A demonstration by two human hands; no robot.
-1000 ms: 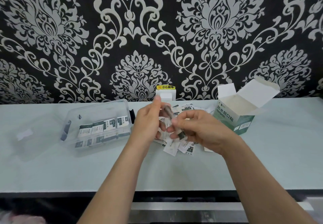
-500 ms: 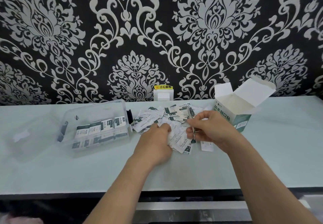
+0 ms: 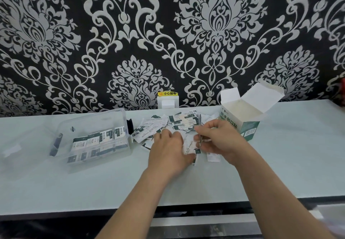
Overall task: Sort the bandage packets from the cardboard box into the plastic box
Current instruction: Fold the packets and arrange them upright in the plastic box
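Note:
A loose heap of white-and-green bandage packets (image 3: 175, 124) lies on the pale table between the two boxes. My left hand (image 3: 169, 150) rests palm-down on the heap's near edge, its fingers curled onto packets. My right hand (image 3: 221, 139) pinches a thin stack of packets (image 3: 199, 141) upright just right of my left hand. The clear plastic box (image 3: 89, 124) stands open at the left with rows of packets inside. The white-and-green cardboard box (image 3: 242, 124) stands open at the right, flaps up.
The plastic box's clear lid (image 3: 16, 151) lies flat at the far left. A white wall socket with a yellow label (image 3: 168, 100) sits behind the heap. The patterned wall runs along the table's back edge; the table's front edge (image 3: 74, 210) is near me.
Both hands came down from chest height to the heap. My left hand let go of the stack and dropped onto the packets, then slid slightly right. My right hand keeps the stack.

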